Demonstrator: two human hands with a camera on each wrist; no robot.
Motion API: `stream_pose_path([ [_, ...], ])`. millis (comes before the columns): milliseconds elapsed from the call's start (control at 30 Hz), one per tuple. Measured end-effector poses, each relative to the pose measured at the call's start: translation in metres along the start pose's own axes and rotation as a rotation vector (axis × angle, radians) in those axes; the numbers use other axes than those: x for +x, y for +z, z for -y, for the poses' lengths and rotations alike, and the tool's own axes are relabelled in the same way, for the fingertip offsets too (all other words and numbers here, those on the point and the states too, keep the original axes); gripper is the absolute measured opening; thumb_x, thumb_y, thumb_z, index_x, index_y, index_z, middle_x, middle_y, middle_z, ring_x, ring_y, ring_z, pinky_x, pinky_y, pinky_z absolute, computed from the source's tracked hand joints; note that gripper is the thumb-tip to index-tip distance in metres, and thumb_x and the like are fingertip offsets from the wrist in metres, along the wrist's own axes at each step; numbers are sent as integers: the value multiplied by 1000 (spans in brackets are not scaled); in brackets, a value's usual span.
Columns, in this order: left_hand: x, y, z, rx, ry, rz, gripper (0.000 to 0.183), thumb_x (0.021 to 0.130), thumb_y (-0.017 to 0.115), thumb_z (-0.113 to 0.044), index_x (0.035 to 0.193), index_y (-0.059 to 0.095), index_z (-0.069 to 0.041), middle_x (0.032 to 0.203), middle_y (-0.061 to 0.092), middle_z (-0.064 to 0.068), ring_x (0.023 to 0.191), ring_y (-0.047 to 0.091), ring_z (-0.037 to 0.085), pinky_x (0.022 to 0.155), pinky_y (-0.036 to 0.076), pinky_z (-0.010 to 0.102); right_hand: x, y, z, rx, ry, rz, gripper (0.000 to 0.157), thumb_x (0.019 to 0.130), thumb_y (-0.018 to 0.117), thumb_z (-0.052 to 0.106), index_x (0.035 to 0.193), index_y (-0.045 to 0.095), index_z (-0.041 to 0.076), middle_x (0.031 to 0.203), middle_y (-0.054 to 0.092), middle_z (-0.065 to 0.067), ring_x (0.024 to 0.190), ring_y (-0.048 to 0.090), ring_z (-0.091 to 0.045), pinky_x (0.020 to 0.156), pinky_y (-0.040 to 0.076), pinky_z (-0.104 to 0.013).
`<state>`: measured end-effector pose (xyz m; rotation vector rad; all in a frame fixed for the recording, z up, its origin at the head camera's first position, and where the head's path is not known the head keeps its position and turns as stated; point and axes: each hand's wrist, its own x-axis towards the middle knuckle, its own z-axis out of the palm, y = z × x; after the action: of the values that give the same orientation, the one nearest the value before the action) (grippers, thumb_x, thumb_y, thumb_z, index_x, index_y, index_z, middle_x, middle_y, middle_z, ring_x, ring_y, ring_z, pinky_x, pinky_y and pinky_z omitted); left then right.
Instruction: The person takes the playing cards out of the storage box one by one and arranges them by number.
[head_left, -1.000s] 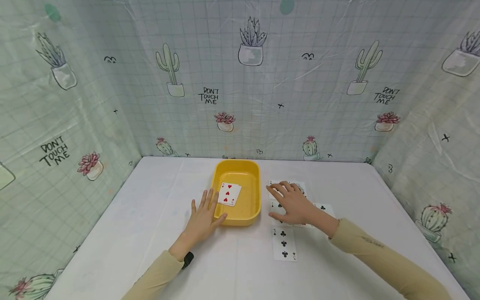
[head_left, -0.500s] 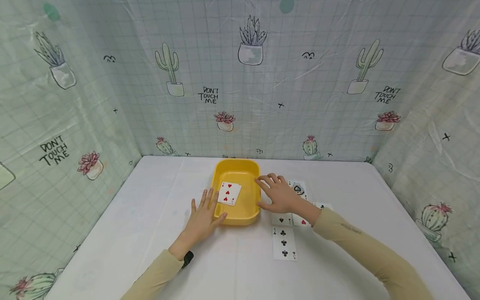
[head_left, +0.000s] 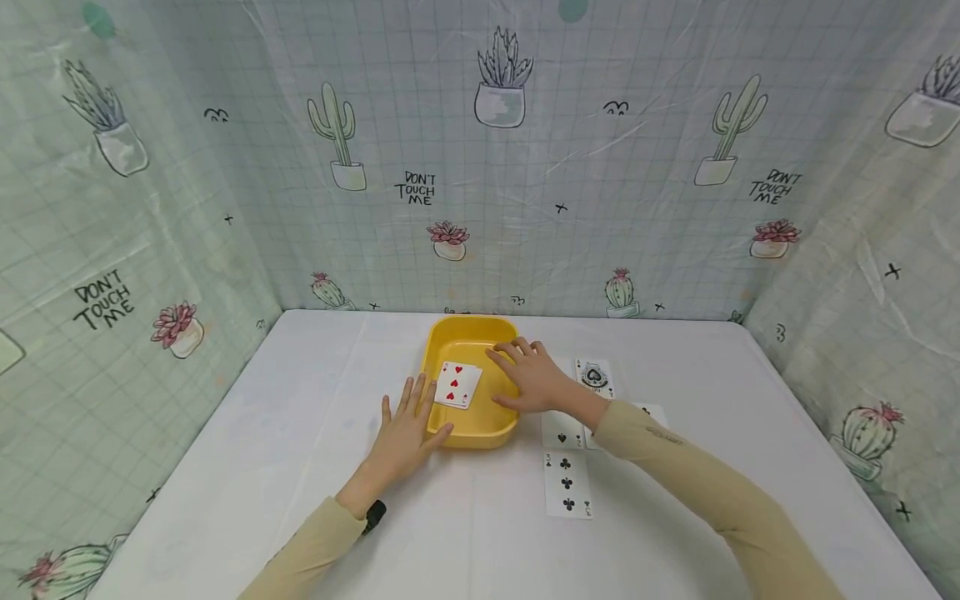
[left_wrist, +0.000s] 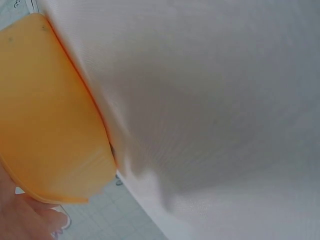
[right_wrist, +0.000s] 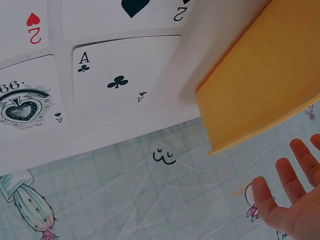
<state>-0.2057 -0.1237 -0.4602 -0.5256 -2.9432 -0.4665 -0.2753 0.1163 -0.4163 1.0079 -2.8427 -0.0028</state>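
Observation:
A yellow plastic tray (head_left: pixel 471 440) stands on the white table with a small stack of playing cards inside, a three of hearts (head_left: pixel 455 384) on top. My left hand (head_left: pixel 400 433) lies with spread, straight fingers along the tray's left rim, thumb at its near corner. Over the right rim reaches my right hand (head_left: pixel 528 379), fingertips above the tray's inside. In the right wrist view its fingers (right_wrist: pixel 289 181) are extended and nothing shows between them. Beside the tray lie an ace of clubs (right_wrist: pixel 120 80), an ace of spades (head_left: pixel 595 377) and a three of clubs (head_left: pixel 567 483).
A two of spades (head_left: pixel 562 432) lies partly under my right forearm. A two of hearts (right_wrist: pixel 33 30) appears in the right wrist view. Another card (head_left: pixel 654 413) peeks out right of the sleeve. A cactus-print cloth (head_left: pixel 562 208) hangs behind and around the table.
My right hand has moved left from over the laid-out cards to above the tray's right side, uncovering the ace of spades. My left hand stays at the tray's left rim.

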Motion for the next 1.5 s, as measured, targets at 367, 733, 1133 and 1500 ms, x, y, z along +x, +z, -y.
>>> stream_pose_path([
  [367, 0, 1, 0, 19, -2, 1, 74, 88, 44, -50, 142, 20, -6, 150, 13, 14, 138, 9, 36, 100, 11, 67, 25, 7, 9, -7, -28, 103, 74, 80, 54, 52, 139, 31, 14, 137, 38, -6, 122, 34, -30, 97, 30, -54],
  [733, -1, 0, -1, 30, 0, -9, 74, 88, 43, -51, 142, 20, -7, 150, 13, 14, 138, 11, 35, 100, 14, 66, 47, 22, 18, -69, -3, 188, 78, 78, 50, 60, 140, 30, 16, 139, 38, -6, 128, 32, -31, 102, 27, -54],
  [1133, -1, 1, -1, 22, -10, -11, 74, 88, 44, -51, 142, 20, -7, 150, 12, 13, 138, 9, 35, 100, 12, 67, 61, 32, 28, -94, 34, 315, 79, 78, 46, 64, 141, 28, 19, 143, 35, -5, 134, 26, -28, 107, 19, -53],
  [1500, -1, 1, 0, 1, 3, -13, 74, 88, 43, -51, 143, 18, -8, 151, 12, 13, 138, 8, 34, 100, 11, 67, 62, 35, 31, -54, 70, 370, 79, 78, 48, 62, 141, 26, 19, 144, 33, -5, 136, 21, -29, 108, 13, -54],
])
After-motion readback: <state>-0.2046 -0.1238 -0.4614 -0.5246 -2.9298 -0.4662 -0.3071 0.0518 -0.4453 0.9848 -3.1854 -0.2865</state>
